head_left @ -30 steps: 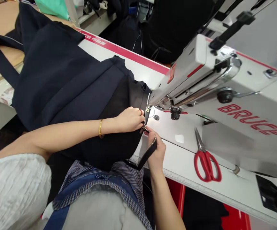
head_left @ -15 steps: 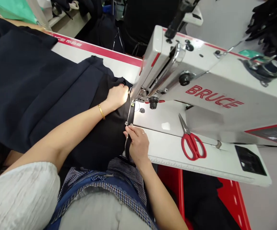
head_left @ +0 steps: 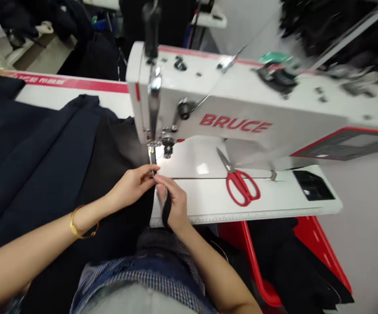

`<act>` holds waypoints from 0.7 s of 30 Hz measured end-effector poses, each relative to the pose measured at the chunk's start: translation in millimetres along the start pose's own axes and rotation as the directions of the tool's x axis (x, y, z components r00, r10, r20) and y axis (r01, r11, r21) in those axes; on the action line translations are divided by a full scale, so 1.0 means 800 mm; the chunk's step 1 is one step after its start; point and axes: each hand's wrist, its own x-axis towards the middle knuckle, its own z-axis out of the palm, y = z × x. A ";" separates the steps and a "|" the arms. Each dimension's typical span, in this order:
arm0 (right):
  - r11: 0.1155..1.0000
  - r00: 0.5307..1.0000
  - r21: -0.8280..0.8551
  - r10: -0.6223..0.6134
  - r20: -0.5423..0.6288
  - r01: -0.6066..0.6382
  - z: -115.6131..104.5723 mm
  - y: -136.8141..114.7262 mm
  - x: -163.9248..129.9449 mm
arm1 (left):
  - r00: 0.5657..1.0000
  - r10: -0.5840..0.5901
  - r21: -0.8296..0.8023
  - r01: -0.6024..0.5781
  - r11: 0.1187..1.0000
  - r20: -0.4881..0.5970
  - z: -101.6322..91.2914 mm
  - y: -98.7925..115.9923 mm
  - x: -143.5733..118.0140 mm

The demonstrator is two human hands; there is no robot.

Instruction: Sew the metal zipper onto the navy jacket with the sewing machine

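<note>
A dark navy and black garment (head_left: 87, 161) lies over the left of the sewing table, its right edge under the needle area of a white sewing machine (head_left: 267, 107). A black zipper (head_left: 167, 207) with metal teeth runs along that edge toward me. My left hand (head_left: 130, 185) pinches the zipper just in front of the presser foot (head_left: 151, 150), near its metal slider. Right beside it, my right hand (head_left: 178, 203) is closed on the zipper tape, whose loose end curves down past the palm. The fingertips of both hands nearly touch.
Red-handled scissors (head_left: 241, 185) lie on the machine bed, right of my hands. A ruler strip (head_left: 228, 216) follows the table's front edge. Below the table stands a red bin (head_left: 252, 261) with dark cloth (head_left: 287, 257) in it.
My left hand has come from the garment beside the presser foot toward me, to the zipper by my right hand. The zipper's near end now bends away from the garment. The view has shifted right.
</note>
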 end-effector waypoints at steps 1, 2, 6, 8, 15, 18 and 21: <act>1.000 1.000 -0.006 -0.007 -0.013 0.007 -0.001 -0.001 0.000 | 1.000 0.012 0.022 -0.011 1.000 -0.029 0.000 -0.001 0.000; 1.000 1.000 -0.020 -0.014 -0.024 0.014 -0.002 -0.002 0.000 | 0.998 0.036 0.062 -0.034 0.997 -0.045 -0.001 -0.003 0.000; 0.973 0.991 -0.200 -0.128 -0.038 0.118 0.001 0.003 -0.004 | 0.962 0.267 0.441 -0.213 0.872 -0.063 -0.017 -0.010 0.006; 0.917 0.976 -0.336 -0.218 0.024 0.213 0.005 0.008 -0.007 | 0.952 0.300 0.661 -0.192 0.725 -0.052 -0.026 -0.012 0.015; 0.717 0.925 -0.589 -0.233 0.302 0.373 0.014 0.012 -0.015 | 0.978 0.149 0.833 0.043 0.552 -0.149 -0.040 -0.011 0.067; 0.696 0.920 -0.609 -0.218 0.326 0.381 0.015 0.011 -0.019 | 0.982 0.104 0.808 0.067 0.585 -0.157 -0.033 -0.012 0.063; 0.697 0.923 -0.615 -0.198 0.330 0.369 0.015 0.011 -0.022 | 0.982 0.068 0.779 0.095 0.620 -0.174 -0.026 -0.013 0.058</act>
